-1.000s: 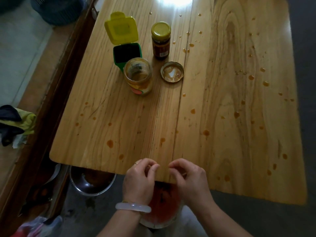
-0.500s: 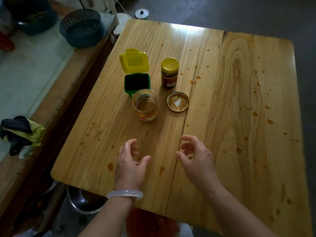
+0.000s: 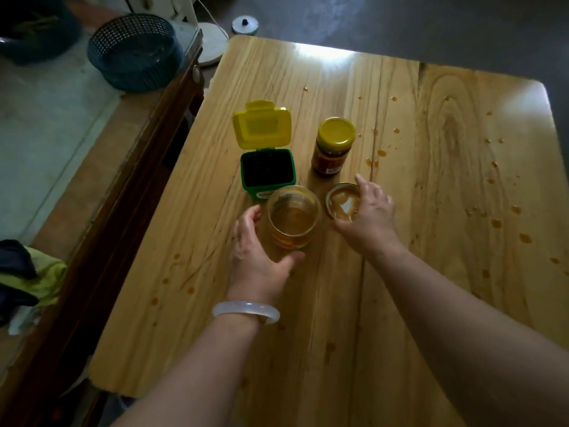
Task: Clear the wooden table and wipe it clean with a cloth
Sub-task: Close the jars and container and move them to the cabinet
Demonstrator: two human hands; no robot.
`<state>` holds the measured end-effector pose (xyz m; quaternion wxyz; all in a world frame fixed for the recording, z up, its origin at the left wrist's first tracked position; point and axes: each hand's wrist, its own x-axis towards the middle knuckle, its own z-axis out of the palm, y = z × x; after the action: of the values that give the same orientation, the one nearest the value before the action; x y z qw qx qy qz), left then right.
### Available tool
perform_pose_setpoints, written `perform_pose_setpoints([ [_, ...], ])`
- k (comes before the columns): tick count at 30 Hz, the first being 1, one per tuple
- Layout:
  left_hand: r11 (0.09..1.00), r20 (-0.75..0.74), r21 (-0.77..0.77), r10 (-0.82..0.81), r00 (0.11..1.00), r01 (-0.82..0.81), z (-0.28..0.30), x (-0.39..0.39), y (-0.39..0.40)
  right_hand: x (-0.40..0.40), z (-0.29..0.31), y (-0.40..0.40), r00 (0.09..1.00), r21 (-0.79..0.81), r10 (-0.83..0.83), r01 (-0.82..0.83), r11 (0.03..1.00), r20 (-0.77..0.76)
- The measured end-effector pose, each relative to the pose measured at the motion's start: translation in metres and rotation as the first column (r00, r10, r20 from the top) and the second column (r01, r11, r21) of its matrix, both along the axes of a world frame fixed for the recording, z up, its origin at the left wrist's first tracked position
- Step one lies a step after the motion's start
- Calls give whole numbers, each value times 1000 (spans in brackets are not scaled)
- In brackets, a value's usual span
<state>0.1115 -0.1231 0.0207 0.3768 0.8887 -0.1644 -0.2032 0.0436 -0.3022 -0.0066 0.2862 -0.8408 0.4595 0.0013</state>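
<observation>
Both forearms reach in from the bottom edge toward the middle of the wooden table (image 3: 415, 211). The left hand (image 3: 257, 251), with a pale bangle (image 3: 246, 311) at the wrist, cups the open glass jar (image 3: 294, 215): its fingers curve round the jar's 9 o'clock side and the thumb lies along the base at 6 o'clock, so it grips the jar. The right hand (image 3: 371, 214) comes down over the loose lid (image 3: 343, 201), fingers spread and curled round its rim from about 12 to 5 o'clock, pinching it where it lies on the table. The lid lies inner side up, just at 3 o'clock of the open jar, apart from it. At 12 o'clock of the lid stands a dark jar with a yellow cap (image 3: 334, 144); it has a reddish label whose print is too small to read. At 11 o'clock of the open jar, touching or almost touching it, stands a green tub (image 3: 266, 174) with its yellow flip lid (image 3: 261, 124) raised; a small label on its front cannot be read. Amber drops (image 3: 381, 153) speckle the wood, thickest toward 3 o'clock of the hands. A crumpled yellow-green and dark cloth (image 3: 34, 272) lies on the ledge off the table, far out at 9 o'clock of the left hand, and a dark mesh basket (image 3: 135, 53) sits at 11 o'clock.
</observation>
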Motion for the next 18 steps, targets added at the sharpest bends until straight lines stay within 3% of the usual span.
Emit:
perform_pose_setpoints([
  [6, 991, -20, -15, -137, 990, 136, -5, 20, -1, 32, -7, -14, 968, 19, 121, -119, 993, -218],
  [14, 973, -45, -60, -228, 973, 225, -6, 30, -4, 35, 1, -12, 975, 17, 73, -71, 997, -208],
  [18, 961, -59, -78, -269, 961, 264, -4, 31, -8, 25, 3, -5, 988, 53, -23, 32, 998, -152],
])
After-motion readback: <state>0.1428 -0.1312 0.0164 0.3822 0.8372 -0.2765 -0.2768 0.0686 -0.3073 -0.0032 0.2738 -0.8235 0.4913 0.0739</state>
